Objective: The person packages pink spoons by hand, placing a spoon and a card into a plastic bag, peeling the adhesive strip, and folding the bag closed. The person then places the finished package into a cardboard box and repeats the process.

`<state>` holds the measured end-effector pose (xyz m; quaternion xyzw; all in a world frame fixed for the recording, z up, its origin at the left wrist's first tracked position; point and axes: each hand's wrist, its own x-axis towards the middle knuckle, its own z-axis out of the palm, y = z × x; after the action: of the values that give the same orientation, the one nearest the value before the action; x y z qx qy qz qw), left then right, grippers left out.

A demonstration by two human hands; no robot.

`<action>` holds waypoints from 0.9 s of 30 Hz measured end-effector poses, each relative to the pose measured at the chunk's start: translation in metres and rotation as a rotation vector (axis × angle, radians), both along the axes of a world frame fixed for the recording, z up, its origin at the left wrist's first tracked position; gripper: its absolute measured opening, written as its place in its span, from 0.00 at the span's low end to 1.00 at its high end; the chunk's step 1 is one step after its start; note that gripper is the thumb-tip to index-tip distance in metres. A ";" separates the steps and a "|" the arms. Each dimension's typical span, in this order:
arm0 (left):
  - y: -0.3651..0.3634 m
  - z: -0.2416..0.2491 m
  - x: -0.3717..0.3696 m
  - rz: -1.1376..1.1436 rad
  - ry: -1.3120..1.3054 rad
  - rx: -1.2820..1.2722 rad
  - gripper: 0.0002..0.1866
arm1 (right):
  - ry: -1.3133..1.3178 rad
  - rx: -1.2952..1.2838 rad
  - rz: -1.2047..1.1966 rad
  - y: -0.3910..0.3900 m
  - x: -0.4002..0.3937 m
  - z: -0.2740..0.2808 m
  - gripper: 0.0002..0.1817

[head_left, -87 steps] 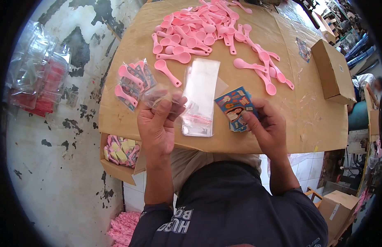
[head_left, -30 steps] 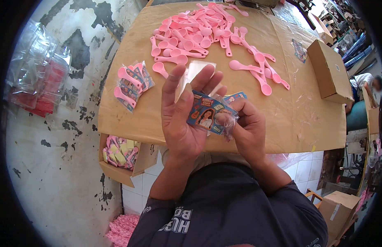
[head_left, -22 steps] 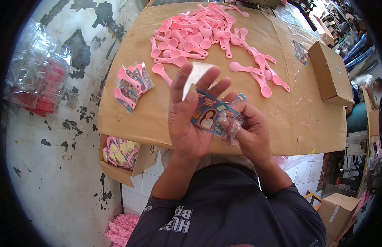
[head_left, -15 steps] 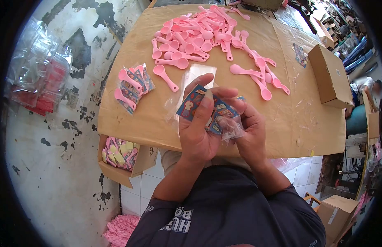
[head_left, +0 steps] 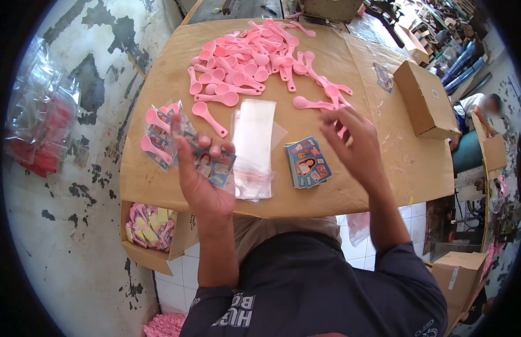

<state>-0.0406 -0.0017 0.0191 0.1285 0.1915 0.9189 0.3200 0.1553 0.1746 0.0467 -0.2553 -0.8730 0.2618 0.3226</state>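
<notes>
My left hand (head_left: 203,188) holds a blue printed card (head_left: 220,172) in a clear plastic bag, fingers closed around it. My right hand (head_left: 353,147) hovers at the right, fingers apart and slightly curled, over a few loose pink measuring spoons (head_left: 331,94); its fingers partly hide one spoon. Between the hands lie a stack of clear plastic bags (head_left: 254,132) and a stack of blue printed cards (head_left: 307,163). Left of the bags is a single pink spoon (head_left: 209,119). Bagged spoons with cards (head_left: 156,147) lie beyond my left hand.
A large heap of pink spoons (head_left: 238,64) covers the far part of the brown-papered table (head_left: 384,168). A cardboard box (head_left: 423,101) stands at the right edge. Below the left edge sits an open box (head_left: 179,233) of packed spoons. Another person is at far right.
My hands have parted: the left moved left with the bagged card, and the right moved up and right to the loose spoons. The card stack and bags are now uncovered.
</notes>
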 end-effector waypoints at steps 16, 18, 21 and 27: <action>-0.025 -0.013 -0.012 0.140 0.123 0.042 0.26 | -0.277 0.474 -0.152 0.079 -0.015 -0.053 0.07; -0.023 -0.014 -0.020 0.191 0.134 0.112 0.24 | -0.161 0.343 -0.105 0.062 -0.011 -0.041 0.08; -0.021 -0.007 -0.027 0.337 0.119 0.080 0.23 | -0.059 -0.059 0.023 0.016 0.002 -0.011 0.11; -0.008 -0.009 -0.030 0.266 0.161 0.191 0.22 | -0.023 -0.722 0.283 -0.052 0.014 -0.004 0.11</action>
<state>-0.0703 -0.0098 0.0099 0.2048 0.1437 0.9540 0.1655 0.1689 0.1225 0.0430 -0.2324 -0.7549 0.5913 0.1628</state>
